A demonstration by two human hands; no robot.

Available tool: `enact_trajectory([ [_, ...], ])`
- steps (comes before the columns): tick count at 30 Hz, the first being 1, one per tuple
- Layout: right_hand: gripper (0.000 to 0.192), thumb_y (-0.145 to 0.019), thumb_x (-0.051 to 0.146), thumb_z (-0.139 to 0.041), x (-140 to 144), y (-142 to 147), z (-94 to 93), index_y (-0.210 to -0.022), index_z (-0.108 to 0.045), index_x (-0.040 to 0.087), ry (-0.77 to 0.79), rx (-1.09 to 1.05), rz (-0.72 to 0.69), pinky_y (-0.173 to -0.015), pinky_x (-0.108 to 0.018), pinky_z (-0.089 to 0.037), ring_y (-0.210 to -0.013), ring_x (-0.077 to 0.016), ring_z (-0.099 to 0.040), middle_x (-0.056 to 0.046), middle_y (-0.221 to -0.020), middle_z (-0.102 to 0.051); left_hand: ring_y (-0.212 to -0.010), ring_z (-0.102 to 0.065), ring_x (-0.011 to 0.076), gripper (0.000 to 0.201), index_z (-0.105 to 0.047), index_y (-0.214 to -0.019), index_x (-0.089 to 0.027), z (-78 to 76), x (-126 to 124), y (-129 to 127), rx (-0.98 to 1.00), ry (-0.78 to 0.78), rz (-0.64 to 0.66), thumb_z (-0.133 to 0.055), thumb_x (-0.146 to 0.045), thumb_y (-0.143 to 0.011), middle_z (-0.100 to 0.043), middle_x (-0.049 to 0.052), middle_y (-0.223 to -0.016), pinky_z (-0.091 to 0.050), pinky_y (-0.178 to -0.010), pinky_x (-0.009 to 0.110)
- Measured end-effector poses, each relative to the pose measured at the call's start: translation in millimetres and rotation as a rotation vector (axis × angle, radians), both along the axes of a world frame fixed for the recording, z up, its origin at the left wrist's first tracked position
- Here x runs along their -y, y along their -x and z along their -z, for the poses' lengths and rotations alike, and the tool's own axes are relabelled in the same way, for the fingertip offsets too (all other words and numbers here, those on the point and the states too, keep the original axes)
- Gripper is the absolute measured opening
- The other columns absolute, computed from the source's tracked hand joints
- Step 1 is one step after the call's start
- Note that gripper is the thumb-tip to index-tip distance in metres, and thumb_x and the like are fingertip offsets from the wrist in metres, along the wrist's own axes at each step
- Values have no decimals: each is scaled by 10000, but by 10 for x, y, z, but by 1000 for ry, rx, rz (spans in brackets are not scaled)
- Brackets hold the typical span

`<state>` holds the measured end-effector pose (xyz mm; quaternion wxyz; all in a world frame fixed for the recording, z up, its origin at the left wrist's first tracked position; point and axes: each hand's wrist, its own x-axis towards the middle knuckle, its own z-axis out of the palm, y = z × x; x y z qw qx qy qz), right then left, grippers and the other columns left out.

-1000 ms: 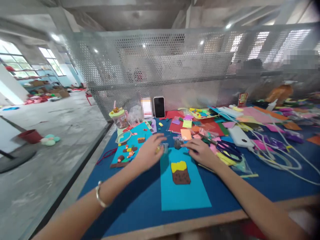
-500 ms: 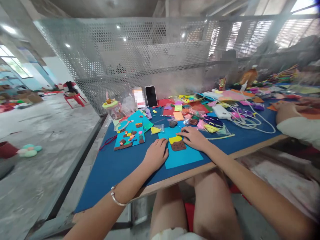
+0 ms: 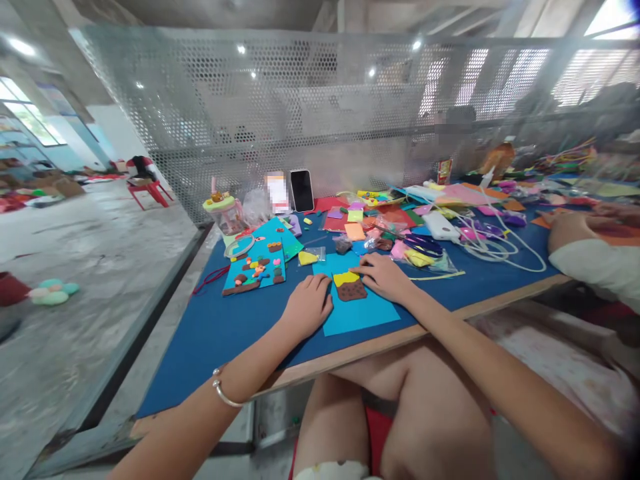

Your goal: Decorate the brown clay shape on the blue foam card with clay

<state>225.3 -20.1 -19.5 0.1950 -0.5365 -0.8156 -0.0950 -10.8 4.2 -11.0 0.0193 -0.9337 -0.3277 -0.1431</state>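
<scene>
Head view. The left hand lies flat and open, palm down, fingers loosely together, on the left edge of the light-blue rectangular foam sheet; it grips nothing. The right hand is likewise open and flat, its fingers spread over the sheet's upper right part, the fingertips just beside the small brown-and-yellow foam cut-out that lies on the sheet between the two hands. The sheet rests near the front edge of the dark-blue felt-covered desk. To the left of it lies a second light-blue foam sheet bearing many small coloured shapes. Behind the hands: a small clear plastic bag with a yellow piece inside, dark-handled scissors, a black smartphone standing upright and a white cable. At the far right, another person's white sleeve rests on the desk.

Compared with half a second earlier, both hands keep the same open, flat posture on the sheet; the right hand has shifted slightly so that its fingertips lie nearer the top of the cut-out.
</scene>
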Motion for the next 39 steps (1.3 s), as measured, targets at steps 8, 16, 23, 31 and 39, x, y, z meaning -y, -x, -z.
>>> enact_trajectory([
  [8, 387, -858, 134, -477, 21, 6, 3, -1192, -653, 221, -9, -6, 4, -864, -403, -407, -1036, -262, -522, -105, -1107, -613, -1118, -527, 292, 352, -503, -1241, -142, -42, -111, -51, 30, -7, 6, -408, -225, -912, -578, 138, -1223, -462, -936, 464],
  [16, 370, -870, 128, -449, 26, 24, 11, -1145, -674, 229, 55, -89, -15, -921, -457, -408, -1080, -277, -515, -112, -1088, -610, -1205, -476, 281, 299, -552, -1176, -183, -48, -335, -261, 78, -2, 102, -452, -190, -895, -547, 102, -1281, -399, -1026, 463],
  [23, 379, -878, 183, -472, -265, -44, -141, -1237, -590, 153, -20, -242, 42, -903, -435, -460, -1068, -268, -561, -150, -1163, -606, -1126, -518, 249, 273, -563, -1126, -172, -49, -397, -237, 257, 125, 121, -420, -146, -894, -596, 93, -1163, -436, -969, 432],
  [31, 236, -849, 285, -597, -901, 54, -218, -1035, -699, 182, 87, -393, -36, -912, -418, -487, -1040, -260, -622, -107, -1088, -694, -1080, -541, 218, 241, -558, -1073, -232, -52, -432, -190, 576, 274, 64, -419, -160, -891, -588, 71, -1093, -445, -950, 402],
  [39, 296, -854, 436, -561, -637, 140, -212, -978, -712, 213, 346, -1089, -173, -725, -337, -586, -822, -198, -695, -50, -983, -734, -848, -596, 163, 364, -515, -1114, -201, -30, -474, -241, 978, 544, -126, -626, -367, -809, -615, 47, -967, -497, -763, 281],
])
